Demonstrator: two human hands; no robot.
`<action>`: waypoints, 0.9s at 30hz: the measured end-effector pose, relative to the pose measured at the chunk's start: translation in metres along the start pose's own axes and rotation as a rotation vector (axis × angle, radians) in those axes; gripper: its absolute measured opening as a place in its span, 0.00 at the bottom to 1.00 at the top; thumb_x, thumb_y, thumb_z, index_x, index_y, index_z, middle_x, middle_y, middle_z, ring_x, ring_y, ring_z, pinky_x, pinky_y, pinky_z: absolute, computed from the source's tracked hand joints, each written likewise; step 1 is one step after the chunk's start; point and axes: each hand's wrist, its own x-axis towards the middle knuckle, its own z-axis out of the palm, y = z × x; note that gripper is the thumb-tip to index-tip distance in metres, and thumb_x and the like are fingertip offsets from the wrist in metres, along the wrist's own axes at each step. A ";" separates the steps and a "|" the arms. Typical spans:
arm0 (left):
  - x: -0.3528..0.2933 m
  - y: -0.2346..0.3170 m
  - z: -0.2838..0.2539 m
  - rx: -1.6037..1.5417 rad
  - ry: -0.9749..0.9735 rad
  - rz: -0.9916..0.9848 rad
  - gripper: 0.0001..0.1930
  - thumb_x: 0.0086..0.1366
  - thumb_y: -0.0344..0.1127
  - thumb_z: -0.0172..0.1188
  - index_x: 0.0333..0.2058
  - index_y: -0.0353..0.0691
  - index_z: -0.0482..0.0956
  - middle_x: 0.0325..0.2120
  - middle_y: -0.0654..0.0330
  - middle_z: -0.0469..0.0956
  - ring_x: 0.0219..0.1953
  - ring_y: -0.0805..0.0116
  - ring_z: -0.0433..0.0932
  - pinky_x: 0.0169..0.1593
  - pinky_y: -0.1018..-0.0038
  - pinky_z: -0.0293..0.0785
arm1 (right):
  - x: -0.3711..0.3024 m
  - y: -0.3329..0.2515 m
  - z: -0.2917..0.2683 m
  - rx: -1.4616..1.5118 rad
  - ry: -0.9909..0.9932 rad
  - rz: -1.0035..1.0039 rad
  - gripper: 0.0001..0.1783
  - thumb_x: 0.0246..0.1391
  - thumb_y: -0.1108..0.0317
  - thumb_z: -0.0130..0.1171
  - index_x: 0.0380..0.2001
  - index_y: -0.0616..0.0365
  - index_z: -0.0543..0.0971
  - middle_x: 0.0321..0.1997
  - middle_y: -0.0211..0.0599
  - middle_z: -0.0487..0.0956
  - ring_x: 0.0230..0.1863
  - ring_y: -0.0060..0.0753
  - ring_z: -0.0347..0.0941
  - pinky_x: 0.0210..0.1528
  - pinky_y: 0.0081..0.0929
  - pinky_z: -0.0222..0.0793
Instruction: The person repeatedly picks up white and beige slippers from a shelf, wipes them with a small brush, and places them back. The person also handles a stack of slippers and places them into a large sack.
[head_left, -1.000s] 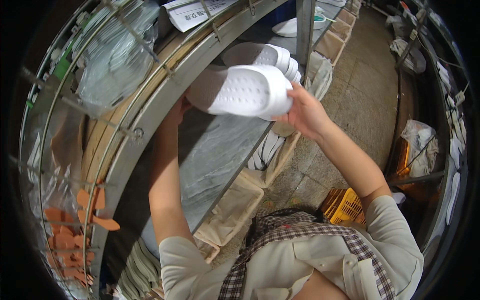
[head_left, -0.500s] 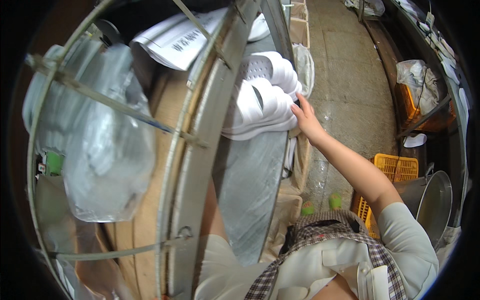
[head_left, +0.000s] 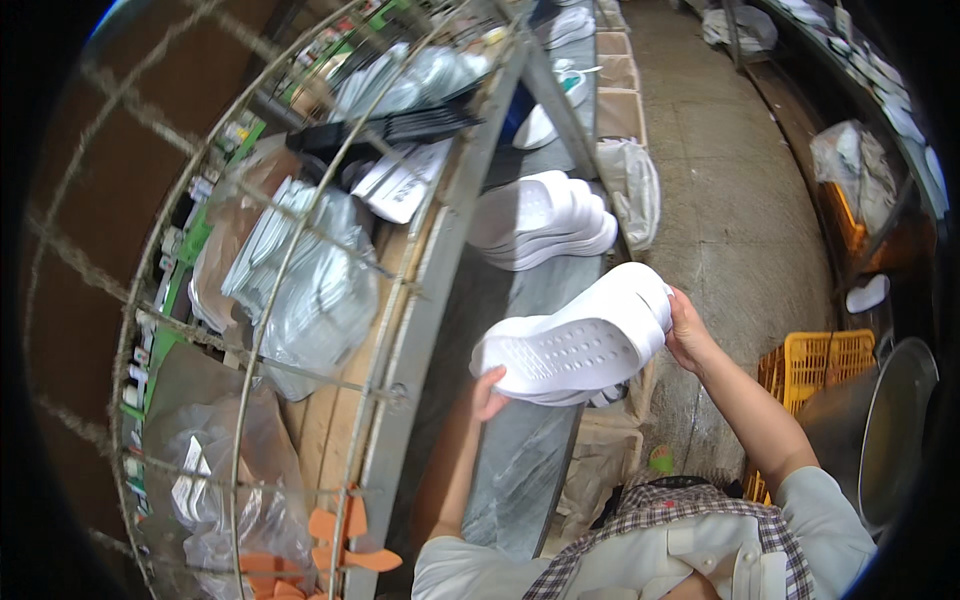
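Between my two hands is a stack of nested white slide sandals [head_left: 560, 355], held tilted above a grey bench [head_left: 510, 480]. The dimpled footbed of the top one faces up. My left hand [head_left: 488, 393] grips the toe or heel end at the left, I cannot tell which. At the strap side, my right hand [head_left: 688, 332] has its fingers round the right end of the stack. Another pile of white slide sandals [head_left: 545, 218] rests farther back on the bench.
To the left stands a metal-framed rack [head_left: 400, 330] holding plastic-bagged flat pieces [head_left: 310, 290] and orange pieces [head_left: 345, 535]. Lined bins [head_left: 590, 470] run along the bench's right edge. Yellow crates [head_left: 825, 355] and a round metal vessel [head_left: 900, 430] stand at right.
One of the two sandal stacks has been lifted off the bench and brought nearer me. My left hand has come out from behind the rack onto it; my right hand has closed on it.
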 end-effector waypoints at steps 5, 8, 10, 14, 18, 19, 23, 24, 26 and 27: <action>-0.034 -0.025 0.094 -0.001 -0.190 -0.030 0.40 0.54 0.44 0.65 0.62 0.41 0.55 0.60 0.58 0.62 0.62 0.56 0.60 0.64 0.56 0.55 | -0.056 -0.057 -0.005 -0.046 -0.015 -0.315 0.29 0.57 0.44 0.52 0.46 0.61 0.73 0.40 0.29 0.76 0.45 0.26 0.71 0.52 0.28 0.65; -0.039 -0.048 0.148 0.038 -0.149 0.015 0.35 0.58 0.45 0.55 0.62 0.39 0.56 0.60 0.53 0.61 0.62 0.50 0.60 0.63 0.49 0.55 | -0.104 -0.092 -0.011 0.066 0.258 -0.350 0.31 0.60 0.45 0.49 0.55 0.60 0.64 0.54 0.39 0.68 0.54 0.29 0.62 0.55 0.30 0.61; -0.037 -0.061 0.183 -0.119 -0.117 0.068 0.32 0.59 0.43 0.54 0.61 0.39 0.58 0.60 0.53 0.61 0.61 0.50 0.61 0.63 0.48 0.55 | -0.132 -0.116 -0.014 0.100 0.370 -0.406 0.37 0.58 0.43 0.49 0.59 0.61 0.60 0.57 0.45 0.64 0.60 0.36 0.58 0.60 0.32 0.56; -0.006 -0.080 0.252 -0.059 -0.224 0.091 0.32 0.60 0.43 0.54 0.61 0.39 0.58 0.60 0.54 0.61 0.61 0.51 0.61 0.63 0.48 0.56 | -0.182 -0.162 -0.043 0.261 0.442 -0.674 0.38 0.58 0.44 0.49 0.60 0.63 0.57 0.58 0.46 0.64 0.60 0.37 0.59 0.61 0.34 0.56; 0.017 -0.117 0.338 0.046 -0.472 0.042 0.32 0.60 0.43 0.55 0.61 0.39 0.58 0.60 0.54 0.62 0.61 0.51 0.61 0.63 0.49 0.56 | -0.273 -0.156 -0.078 0.254 0.746 -0.738 0.33 0.59 0.48 0.48 0.58 0.61 0.61 0.54 0.42 0.67 0.55 0.31 0.64 0.55 0.31 0.61; 0.018 -0.130 0.364 0.081 -0.571 0.020 0.31 0.61 0.43 0.55 0.61 0.39 0.58 0.60 0.54 0.62 0.61 0.51 0.61 0.63 0.49 0.56 | -0.303 -0.143 -0.084 0.210 0.811 -0.799 0.31 0.60 0.49 0.48 0.57 0.60 0.63 0.52 0.40 0.69 0.53 0.29 0.65 0.53 0.29 0.63; 0.021 -0.199 0.472 0.193 -0.815 -0.043 0.36 0.58 0.46 0.63 0.59 0.37 0.58 0.55 0.55 0.66 0.57 0.55 0.66 0.62 0.55 0.59 | -0.414 -0.072 -0.097 -0.020 1.076 -0.488 0.17 0.62 0.58 0.49 0.43 0.61 0.73 0.37 0.30 0.74 0.40 0.21 0.70 0.43 0.20 0.66; 0.022 -0.220 0.499 0.239 -0.814 -0.031 0.35 0.58 0.43 0.64 0.59 0.35 0.59 0.55 0.55 0.67 0.56 0.56 0.67 0.61 0.57 0.61 | -0.439 -0.053 -0.099 -0.071 1.113 -0.428 0.15 0.61 0.60 0.50 0.42 0.61 0.74 0.36 0.29 0.74 0.39 0.21 0.69 0.42 0.19 0.66; 0.027 -0.263 0.544 0.331 -0.861 -0.024 0.34 0.58 0.37 0.64 0.58 0.34 0.58 0.54 0.53 0.67 0.55 0.59 0.67 0.59 0.62 0.63 | -0.483 -0.018 -0.103 -0.124 1.141 -0.390 0.12 0.59 0.63 0.53 0.40 0.61 0.74 0.34 0.29 0.74 0.37 0.20 0.69 0.40 0.18 0.66; 0.030 -0.287 0.563 0.377 -0.877 0.002 0.33 0.58 0.36 0.64 0.58 0.34 0.59 0.53 0.52 0.67 0.54 0.59 0.68 0.59 0.62 0.63 | -0.502 -0.002 -0.104 -0.131 1.153 -0.375 0.11 0.59 0.65 0.54 0.39 0.61 0.74 0.34 0.29 0.74 0.36 0.20 0.69 0.40 0.18 0.66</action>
